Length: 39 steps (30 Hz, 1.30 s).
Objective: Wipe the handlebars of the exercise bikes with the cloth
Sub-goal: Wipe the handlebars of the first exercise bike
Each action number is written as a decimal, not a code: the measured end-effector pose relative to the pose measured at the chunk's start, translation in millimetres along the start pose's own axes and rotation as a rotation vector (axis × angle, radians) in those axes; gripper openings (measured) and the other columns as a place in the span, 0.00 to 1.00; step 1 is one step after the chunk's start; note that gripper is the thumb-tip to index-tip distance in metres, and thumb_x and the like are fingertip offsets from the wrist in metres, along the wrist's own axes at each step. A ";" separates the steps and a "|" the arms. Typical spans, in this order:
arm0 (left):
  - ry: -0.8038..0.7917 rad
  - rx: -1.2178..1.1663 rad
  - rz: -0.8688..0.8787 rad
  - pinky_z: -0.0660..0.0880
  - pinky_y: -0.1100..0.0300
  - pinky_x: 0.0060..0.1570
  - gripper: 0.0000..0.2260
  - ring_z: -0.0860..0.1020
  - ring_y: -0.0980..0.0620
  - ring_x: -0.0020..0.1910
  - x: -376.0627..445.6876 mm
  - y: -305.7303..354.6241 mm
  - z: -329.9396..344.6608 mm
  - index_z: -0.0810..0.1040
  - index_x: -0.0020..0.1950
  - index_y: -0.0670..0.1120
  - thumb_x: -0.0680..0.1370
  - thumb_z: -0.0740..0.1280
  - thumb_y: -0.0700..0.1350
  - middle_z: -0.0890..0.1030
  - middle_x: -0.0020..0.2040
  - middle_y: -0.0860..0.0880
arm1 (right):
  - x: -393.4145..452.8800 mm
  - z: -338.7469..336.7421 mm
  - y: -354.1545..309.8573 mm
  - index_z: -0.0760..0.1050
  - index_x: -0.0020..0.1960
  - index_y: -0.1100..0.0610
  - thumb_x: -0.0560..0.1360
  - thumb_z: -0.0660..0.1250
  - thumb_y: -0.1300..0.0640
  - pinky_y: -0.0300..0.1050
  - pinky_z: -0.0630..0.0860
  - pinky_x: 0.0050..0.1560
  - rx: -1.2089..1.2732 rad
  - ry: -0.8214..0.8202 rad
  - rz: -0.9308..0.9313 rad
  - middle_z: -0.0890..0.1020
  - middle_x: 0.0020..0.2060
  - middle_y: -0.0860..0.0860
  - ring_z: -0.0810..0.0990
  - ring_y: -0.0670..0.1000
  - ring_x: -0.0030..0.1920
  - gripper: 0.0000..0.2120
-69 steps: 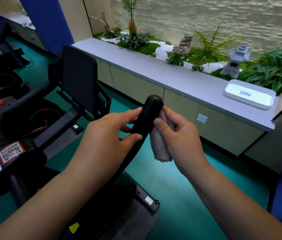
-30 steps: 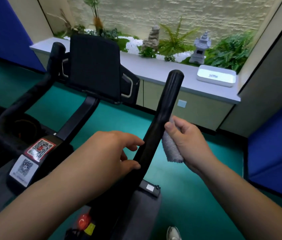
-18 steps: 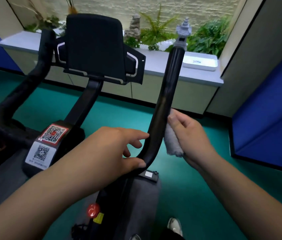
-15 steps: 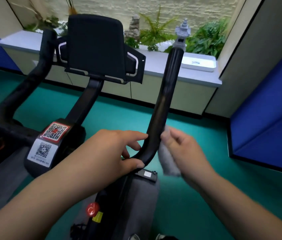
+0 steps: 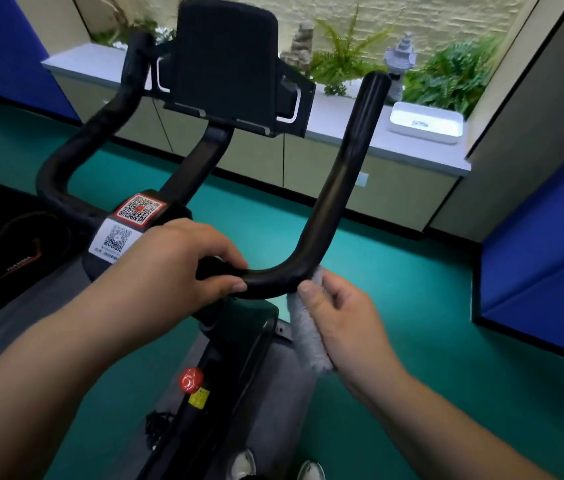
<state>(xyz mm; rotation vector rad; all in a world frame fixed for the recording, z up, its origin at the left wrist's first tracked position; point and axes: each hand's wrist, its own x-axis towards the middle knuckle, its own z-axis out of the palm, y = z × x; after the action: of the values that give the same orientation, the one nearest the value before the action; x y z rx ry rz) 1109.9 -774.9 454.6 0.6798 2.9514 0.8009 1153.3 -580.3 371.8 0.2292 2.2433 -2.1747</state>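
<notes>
A black exercise bike fills the centre. Its right handlebar (image 5: 346, 174) rises from a low bend up toward the window ledge; the left handlebar (image 5: 100, 119) curves up at the left. My left hand (image 5: 183, 271) grips the horizontal part of the bar just left of the bend. My right hand (image 5: 339, 317) holds a grey cloth (image 5: 308, 337) and presses its upper end against the underside of the bend; the rest of the cloth hangs below my thumb. The black console (image 5: 225, 60) stands between the two bars.
QR-code stickers (image 5: 128, 220) sit on the stem, a red knob (image 5: 191, 380) lower on the frame. A grey ledge (image 5: 339, 119) with a white tray (image 5: 426, 122), plants and a stone lantern lies behind. Blue panels stand at right and far left. Floor is green.
My right hand slid the cloth down the right handlebar from near its tip to the low bend. My left hand shifted down onto the horizontal part. The view turned to face the bike.
</notes>
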 end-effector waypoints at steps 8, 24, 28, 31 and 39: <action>0.056 0.220 0.116 0.73 0.49 0.54 0.11 0.75 0.51 0.51 -4.8 -33.0 -29.0 0.82 0.47 0.54 0.66 0.76 0.49 0.81 0.46 0.58 | 9.0 2.6 -5.4 0.82 0.49 0.51 0.76 0.66 0.56 0.44 0.76 0.48 0.131 0.179 -0.009 0.85 0.44 0.47 0.81 0.45 0.44 0.06; 0.019 0.217 0.302 0.60 0.59 0.63 0.21 0.70 0.49 0.61 -1.4 -92.5 -33.0 0.81 0.56 0.53 0.64 0.77 0.50 0.77 0.60 0.56 | -27.9 67.1 9.2 0.77 0.55 0.55 0.71 0.70 0.67 0.40 0.77 0.48 0.324 0.222 -0.008 0.84 0.50 0.51 0.82 0.49 0.51 0.15; 0.020 0.194 0.351 0.65 0.52 0.64 0.22 0.70 0.49 0.62 -1.7 -100.4 -32.2 0.80 0.58 0.54 0.64 0.77 0.51 0.76 0.61 0.56 | -19.7 98.4 9.2 0.76 0.57 0.53 0.70 0.71 0.68 0.34 0.76 0.46 0.346 0.269 0.003 0.84 0.50 0.44 0.82 0.42 0.51 0.20; 0.029 0.184 0.373 0.64 0.55 0.64 0.21 0.70 0.50 0.61 0.3 -103.3 -32.4 0.81 0.57 0.54 0.64 0.77 0.51 0.76 0.60 0.57 | -16.6 113.0 8.5 0.75 0.60 0.54 0.69 0.72 0.68 0.35 0.77 0.46 0.414 0.287 0.036 0.84 0.52 0.47 0.83 0.44 0.51 0.22; 0.041 0.120 0.387 0.59 0.63 0.61 0.18 0.69 0.50 0.59 6.6 -107.7 -31.2 0.82 0.54 0.52 0.64 0.77 0.49 0.78 0.57 0.56 | -27.1 96.2 4.2 0.78 0.53 0.57 0.70 0.71 0.67 0.37 0.78 0.41 0.413 0.344 0.041 0.85 0.45 0.50 0.84 0.48 0.45 0.13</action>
<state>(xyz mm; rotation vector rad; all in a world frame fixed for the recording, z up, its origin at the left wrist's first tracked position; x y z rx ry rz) 1056.4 -870.6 430.3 1.2850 2.9622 0.6588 1171.4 -678.6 367.1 0.6935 1.8650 -2.7312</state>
